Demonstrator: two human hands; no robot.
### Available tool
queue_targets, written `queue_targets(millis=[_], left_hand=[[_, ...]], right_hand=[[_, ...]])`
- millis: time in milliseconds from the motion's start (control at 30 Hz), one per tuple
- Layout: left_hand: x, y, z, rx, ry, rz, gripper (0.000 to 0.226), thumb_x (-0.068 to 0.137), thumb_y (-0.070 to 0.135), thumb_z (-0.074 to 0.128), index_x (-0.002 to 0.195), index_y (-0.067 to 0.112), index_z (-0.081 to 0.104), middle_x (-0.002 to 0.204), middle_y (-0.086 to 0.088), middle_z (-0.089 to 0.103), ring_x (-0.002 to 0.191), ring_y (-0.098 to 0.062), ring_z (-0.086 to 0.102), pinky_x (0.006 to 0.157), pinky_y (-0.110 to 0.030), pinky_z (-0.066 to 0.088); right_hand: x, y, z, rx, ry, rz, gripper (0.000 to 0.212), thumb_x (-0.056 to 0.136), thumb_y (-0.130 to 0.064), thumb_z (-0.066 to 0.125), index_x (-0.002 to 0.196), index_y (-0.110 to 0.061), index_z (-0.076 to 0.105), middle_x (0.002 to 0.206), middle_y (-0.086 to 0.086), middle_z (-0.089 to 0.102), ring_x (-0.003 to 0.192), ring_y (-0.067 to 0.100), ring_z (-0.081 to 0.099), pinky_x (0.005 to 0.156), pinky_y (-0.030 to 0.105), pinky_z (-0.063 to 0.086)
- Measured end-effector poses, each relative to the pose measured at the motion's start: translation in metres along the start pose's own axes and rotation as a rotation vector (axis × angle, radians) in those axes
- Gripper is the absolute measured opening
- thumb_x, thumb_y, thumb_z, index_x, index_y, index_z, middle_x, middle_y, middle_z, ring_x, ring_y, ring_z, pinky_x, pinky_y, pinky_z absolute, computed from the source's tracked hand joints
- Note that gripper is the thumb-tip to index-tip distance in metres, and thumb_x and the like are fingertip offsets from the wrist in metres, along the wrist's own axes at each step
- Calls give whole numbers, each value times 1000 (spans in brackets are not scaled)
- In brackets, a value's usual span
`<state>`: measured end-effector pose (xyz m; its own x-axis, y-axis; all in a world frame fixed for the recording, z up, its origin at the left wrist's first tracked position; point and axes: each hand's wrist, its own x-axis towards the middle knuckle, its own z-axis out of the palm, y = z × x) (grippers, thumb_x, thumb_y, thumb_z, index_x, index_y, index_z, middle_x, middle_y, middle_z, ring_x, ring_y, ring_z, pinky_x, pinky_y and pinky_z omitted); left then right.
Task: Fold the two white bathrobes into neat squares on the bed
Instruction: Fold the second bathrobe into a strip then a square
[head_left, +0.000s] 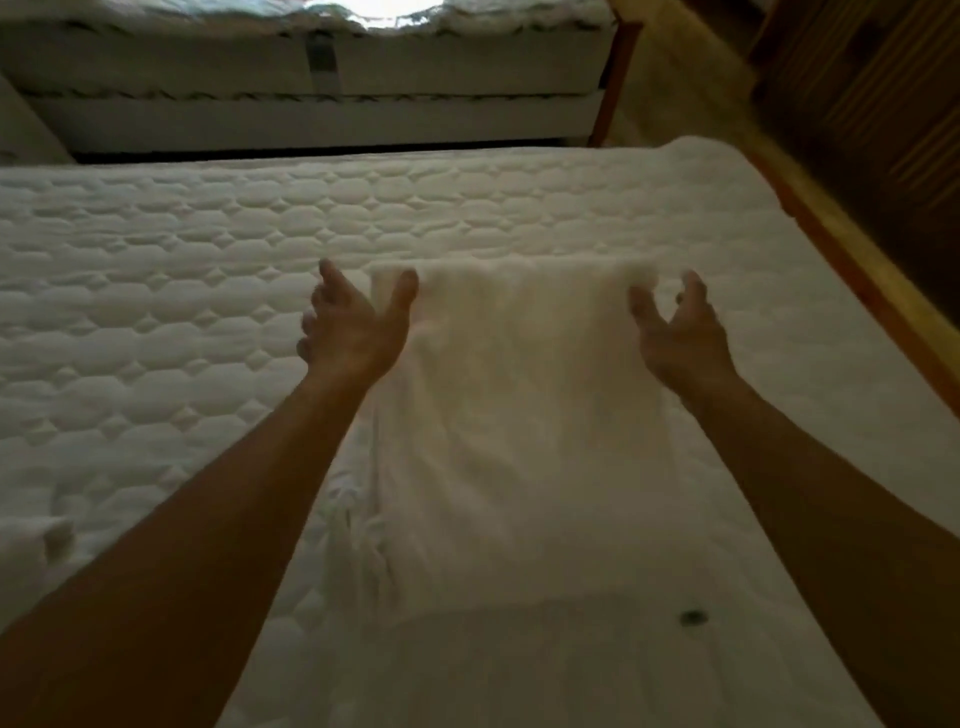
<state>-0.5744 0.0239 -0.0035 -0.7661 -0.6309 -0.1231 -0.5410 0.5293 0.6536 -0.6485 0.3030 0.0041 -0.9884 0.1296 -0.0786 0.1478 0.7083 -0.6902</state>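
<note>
Head view: bathrobe (519, 395) lies as a long folded strip on the bed (156, 249). Left hand (358, 327) and right hand (680, 338) flank its far corners, fingers spread, holding nothing. I'd pinch both corners evenly, then fold toward me, edges aligned.

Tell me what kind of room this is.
Likely a bedroom, maybe a guest room: a quilted mattress in a wooden bed frame, a second bed beyond it, and a white bathrobe spread on the mattress.
</note>
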Motion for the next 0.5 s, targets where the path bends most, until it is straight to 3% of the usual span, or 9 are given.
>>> queue_targets(millis=[67,133,200,300,500], left_hand=[[4,3,27,249,-9,210,92,94,76,29,163,22,0,169,-12,15,155,-36,15,123,-58,17],[-9,-10,55,401,-142,409,83,92,80,20,161,39,-4,172,-3,1,158,-30,0,124,-62,6],[-16,-35,80,504,-303,398,78,87,85,16,154,56,-11,170,7,-16,157,-24,-17,120,-68,-1],[-6,-69,100,451,-258,336,76,84,87,21,149,65,-11,169,13,-20,156,-18,-20,119,-70,4],[-2,-77,112,411,-164,366,78,81,88,25,151,65,-3,170,13,-13,157,-18,-12,118,-68,13]], right_hand=[[11,7,30,-305,-136,-85,87,95,-67,43,161,-23,6,167,12,14,153,32,16,122,47,16],[5,14,64,-506,-266,-216,86,91,-76,34,158,-39,-5,169,9,-5,155,31,-2,122,54,3],[1,28,88,-519,-341,-249,82,84,-85,26,151,-56,-12,168,3,-17,154,27,-13,120,59,-5],[7,54,111,-461,-336,-250,83,75,-93,18,144,-65,-17,167,-3,-22,154,21,-18,119,62,-7],[12,65,119,-426,-284,-291,81,79,-90,22,147,-63,-14,167,-5,-20,154,19,-15,120,61,-7]])
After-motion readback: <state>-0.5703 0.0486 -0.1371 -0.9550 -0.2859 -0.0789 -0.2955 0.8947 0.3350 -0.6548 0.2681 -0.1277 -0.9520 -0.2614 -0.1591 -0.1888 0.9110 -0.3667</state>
